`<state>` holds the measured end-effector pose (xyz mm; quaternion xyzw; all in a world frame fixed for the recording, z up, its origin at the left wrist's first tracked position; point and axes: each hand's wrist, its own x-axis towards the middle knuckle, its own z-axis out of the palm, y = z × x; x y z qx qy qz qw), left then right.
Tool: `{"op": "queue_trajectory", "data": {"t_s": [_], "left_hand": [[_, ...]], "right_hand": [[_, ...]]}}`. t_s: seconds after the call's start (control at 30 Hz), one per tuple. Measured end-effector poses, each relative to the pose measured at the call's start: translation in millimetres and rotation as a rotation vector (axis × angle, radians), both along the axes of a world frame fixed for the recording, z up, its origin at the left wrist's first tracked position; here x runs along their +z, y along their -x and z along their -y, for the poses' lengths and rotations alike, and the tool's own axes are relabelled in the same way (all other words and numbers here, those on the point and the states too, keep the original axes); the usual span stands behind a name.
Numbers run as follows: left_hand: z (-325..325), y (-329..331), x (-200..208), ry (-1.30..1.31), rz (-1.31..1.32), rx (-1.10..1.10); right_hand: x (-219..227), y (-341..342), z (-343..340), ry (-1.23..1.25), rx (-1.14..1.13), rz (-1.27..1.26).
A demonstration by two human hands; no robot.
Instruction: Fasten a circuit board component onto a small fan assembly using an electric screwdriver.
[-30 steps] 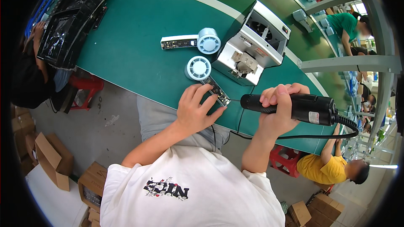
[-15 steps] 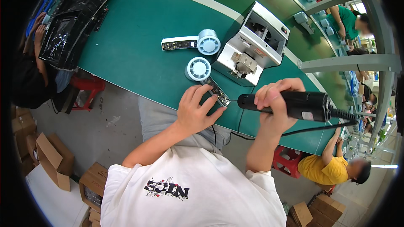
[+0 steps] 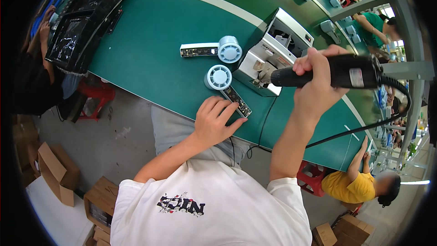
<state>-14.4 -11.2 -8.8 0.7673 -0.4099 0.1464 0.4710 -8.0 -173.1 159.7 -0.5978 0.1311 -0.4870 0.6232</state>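
My left hand grips the handle end of a light-blue handheld fan, thumb at the tip and fingers along the near side. The fan's handle is open, baring a circuit board, and its round grilled head points away from me. In my right hand is a black corded electric screwdriver, held level with its nose toward the left. That nose is at the front of a white and black screw feeder; whether the bit touches it I cannot tell. A second fan with bared board lies just beyond.
A black plastic-wrapped tray sits at the table's far left, near another person's hands. The screwdriver's cable loops down at right. Cardboard boxes stand on the floor at left. A person in yellow sits at right.
My right hand has lifted the screwdriver away from the fan's handle end, up and right to the screw feeder. The left hand stays on the fan. The whole view has shifted slightly.
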Motion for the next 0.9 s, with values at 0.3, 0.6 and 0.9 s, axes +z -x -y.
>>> {"op": "queue_trajectory", "data": {"t_s": [0.3, 0.6, 0.9], "left_hand": [[-0.6, -2.2, -0.5, 0.023, -0.038, -0.03], [-1.9, -3.8, 2.0, 0.046, -0.067, -0.084], [-2.5, -4.3, 1.5, 0.02, -0.075, -0.095]], "right_hand": [[-1.0, 17.4, -42.5, -0.163, 0.103, 0.065], [-24.3, 2.9, -56.4, -0.086, 0.138, 0.04], [-27.6, -2.6, -63.3, -0.022, 0.09, -0.054]]}}
